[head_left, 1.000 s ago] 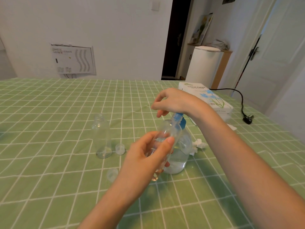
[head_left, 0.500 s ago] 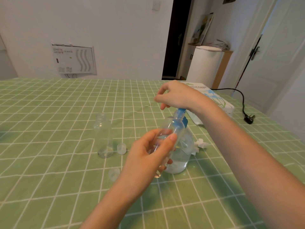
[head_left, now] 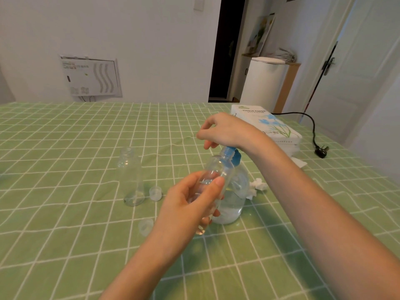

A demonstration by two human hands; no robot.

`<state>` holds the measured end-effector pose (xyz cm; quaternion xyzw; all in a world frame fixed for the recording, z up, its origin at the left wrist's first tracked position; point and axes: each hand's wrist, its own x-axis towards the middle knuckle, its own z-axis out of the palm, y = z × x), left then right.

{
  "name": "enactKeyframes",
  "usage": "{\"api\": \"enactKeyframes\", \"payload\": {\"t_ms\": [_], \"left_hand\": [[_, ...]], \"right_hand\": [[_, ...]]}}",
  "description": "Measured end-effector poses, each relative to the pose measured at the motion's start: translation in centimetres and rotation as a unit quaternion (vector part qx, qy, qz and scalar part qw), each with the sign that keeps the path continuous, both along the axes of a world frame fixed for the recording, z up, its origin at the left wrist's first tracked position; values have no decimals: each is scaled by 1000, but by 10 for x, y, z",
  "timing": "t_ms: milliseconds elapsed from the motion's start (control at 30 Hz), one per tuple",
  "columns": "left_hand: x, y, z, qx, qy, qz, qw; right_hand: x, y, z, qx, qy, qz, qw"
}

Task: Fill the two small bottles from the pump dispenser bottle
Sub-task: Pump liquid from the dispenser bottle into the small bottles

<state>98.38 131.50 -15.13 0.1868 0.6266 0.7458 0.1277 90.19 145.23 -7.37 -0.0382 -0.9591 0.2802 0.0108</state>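
Counter (head_left: 65,148) with the green checked cloth carries everything, and the work is bunched centre-right, within easy reach of both hands. Tissue box (head_left: 266,126) sits at the far right edge, out of the working zone, probably there for drips. Pump dispenser bottle (head_left: 236,198) stands upright on the counter, partly full of clear liquid; it needs that flat base because the push comes from straight above. Right hand (head_left: 225,131) is over the blue pump head (head_left: 234,158), heel of the palm on top, fingers loosely bent and gripping nothing I can see. Looks like a palm press, not a pinch. Left hand (head_left: 190,204) is wrapped round the held small bottle (head_left: 218,169), thumb across the front, fingers behind. The bottle is off the counter, right in front of the dispenser and tilted so its open mouth meets the nozzle: the spout is fixed, so the receiver has to go to it. Fill level in it is hard to read through the fingers. Judgement: mid-fill on bottle one. Second small bottle (head_left: 131,178) stands upright and uncapped, well to the left, with only a trace at the bottom; it's parked clear of the elbows until its turn. Crumpled tissue (head_left: 257,186) lies just right of the dispenser. Two clear caps are off: one cap (head_left: 155,193) just beside the second bottle, the other cap (head_left: 146,226) nearer, left of the left wrist. Each is near its bottle for recapping.
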Motion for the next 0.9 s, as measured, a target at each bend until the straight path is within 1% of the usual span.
{"api": "enactKeyframes", "payload": {"t_ms": [167,467,567,700,900], "left_hand": [[-1,3,4,5,0,1,1000],[0,2,1,1,-8,-2,1000],[1,2,0,3,-8,-3,1000],[-1,1,0,0,-11,-2,1000],[-2,3,5,10,-6,2,1000]], "right_hand": [[0,-1,11,17,23,0,1000],[2,-1,3,1,-16,5,1000],[2,-1,0,-6,-17,2,1000],[2,-1,1,-9,-1,-10,1000],[1,-2,12,14,28,-13,999]]}}
